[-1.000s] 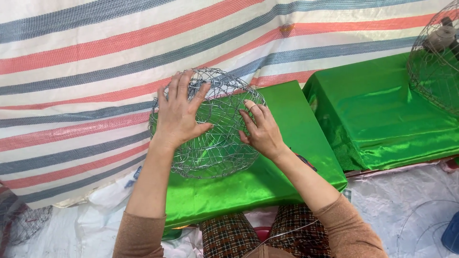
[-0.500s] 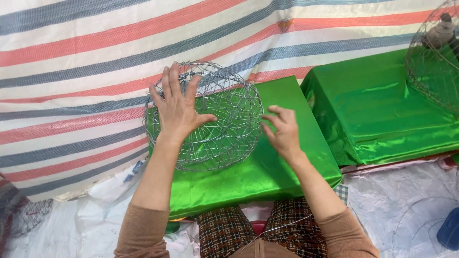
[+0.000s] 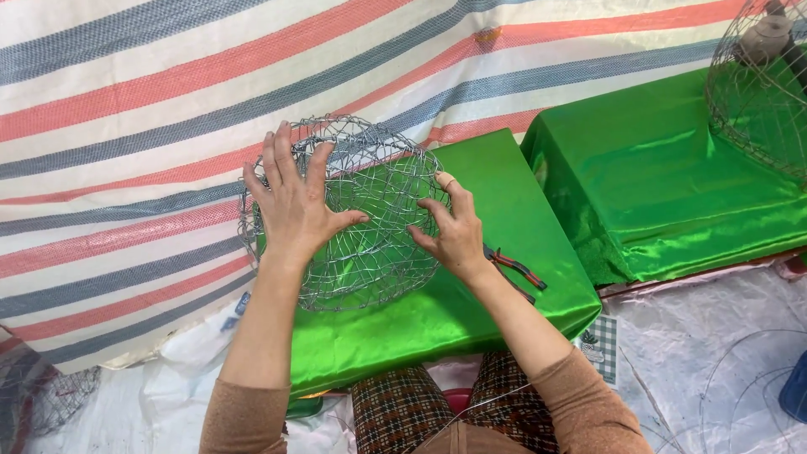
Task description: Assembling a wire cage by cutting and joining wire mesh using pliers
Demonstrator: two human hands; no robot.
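At the left end of the green-draped table (image 3: 471,303), a round wire mesh basket (image 3: 370,244) is steadied: the left hand (image 3: 294,210) is pressed flat and spread on top, the right hand (image 3: 454,231) curled open against its rim. Red-handled pliers (image 3: 513,267) are left beside the right wrist, within reach.

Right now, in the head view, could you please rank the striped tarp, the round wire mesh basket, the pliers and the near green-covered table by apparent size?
1. striped tarp, largest.
2. green-covered table.
3. wire mesh basket, under both hands.
4. pliers, smallest, partly hidden by the right wrist.
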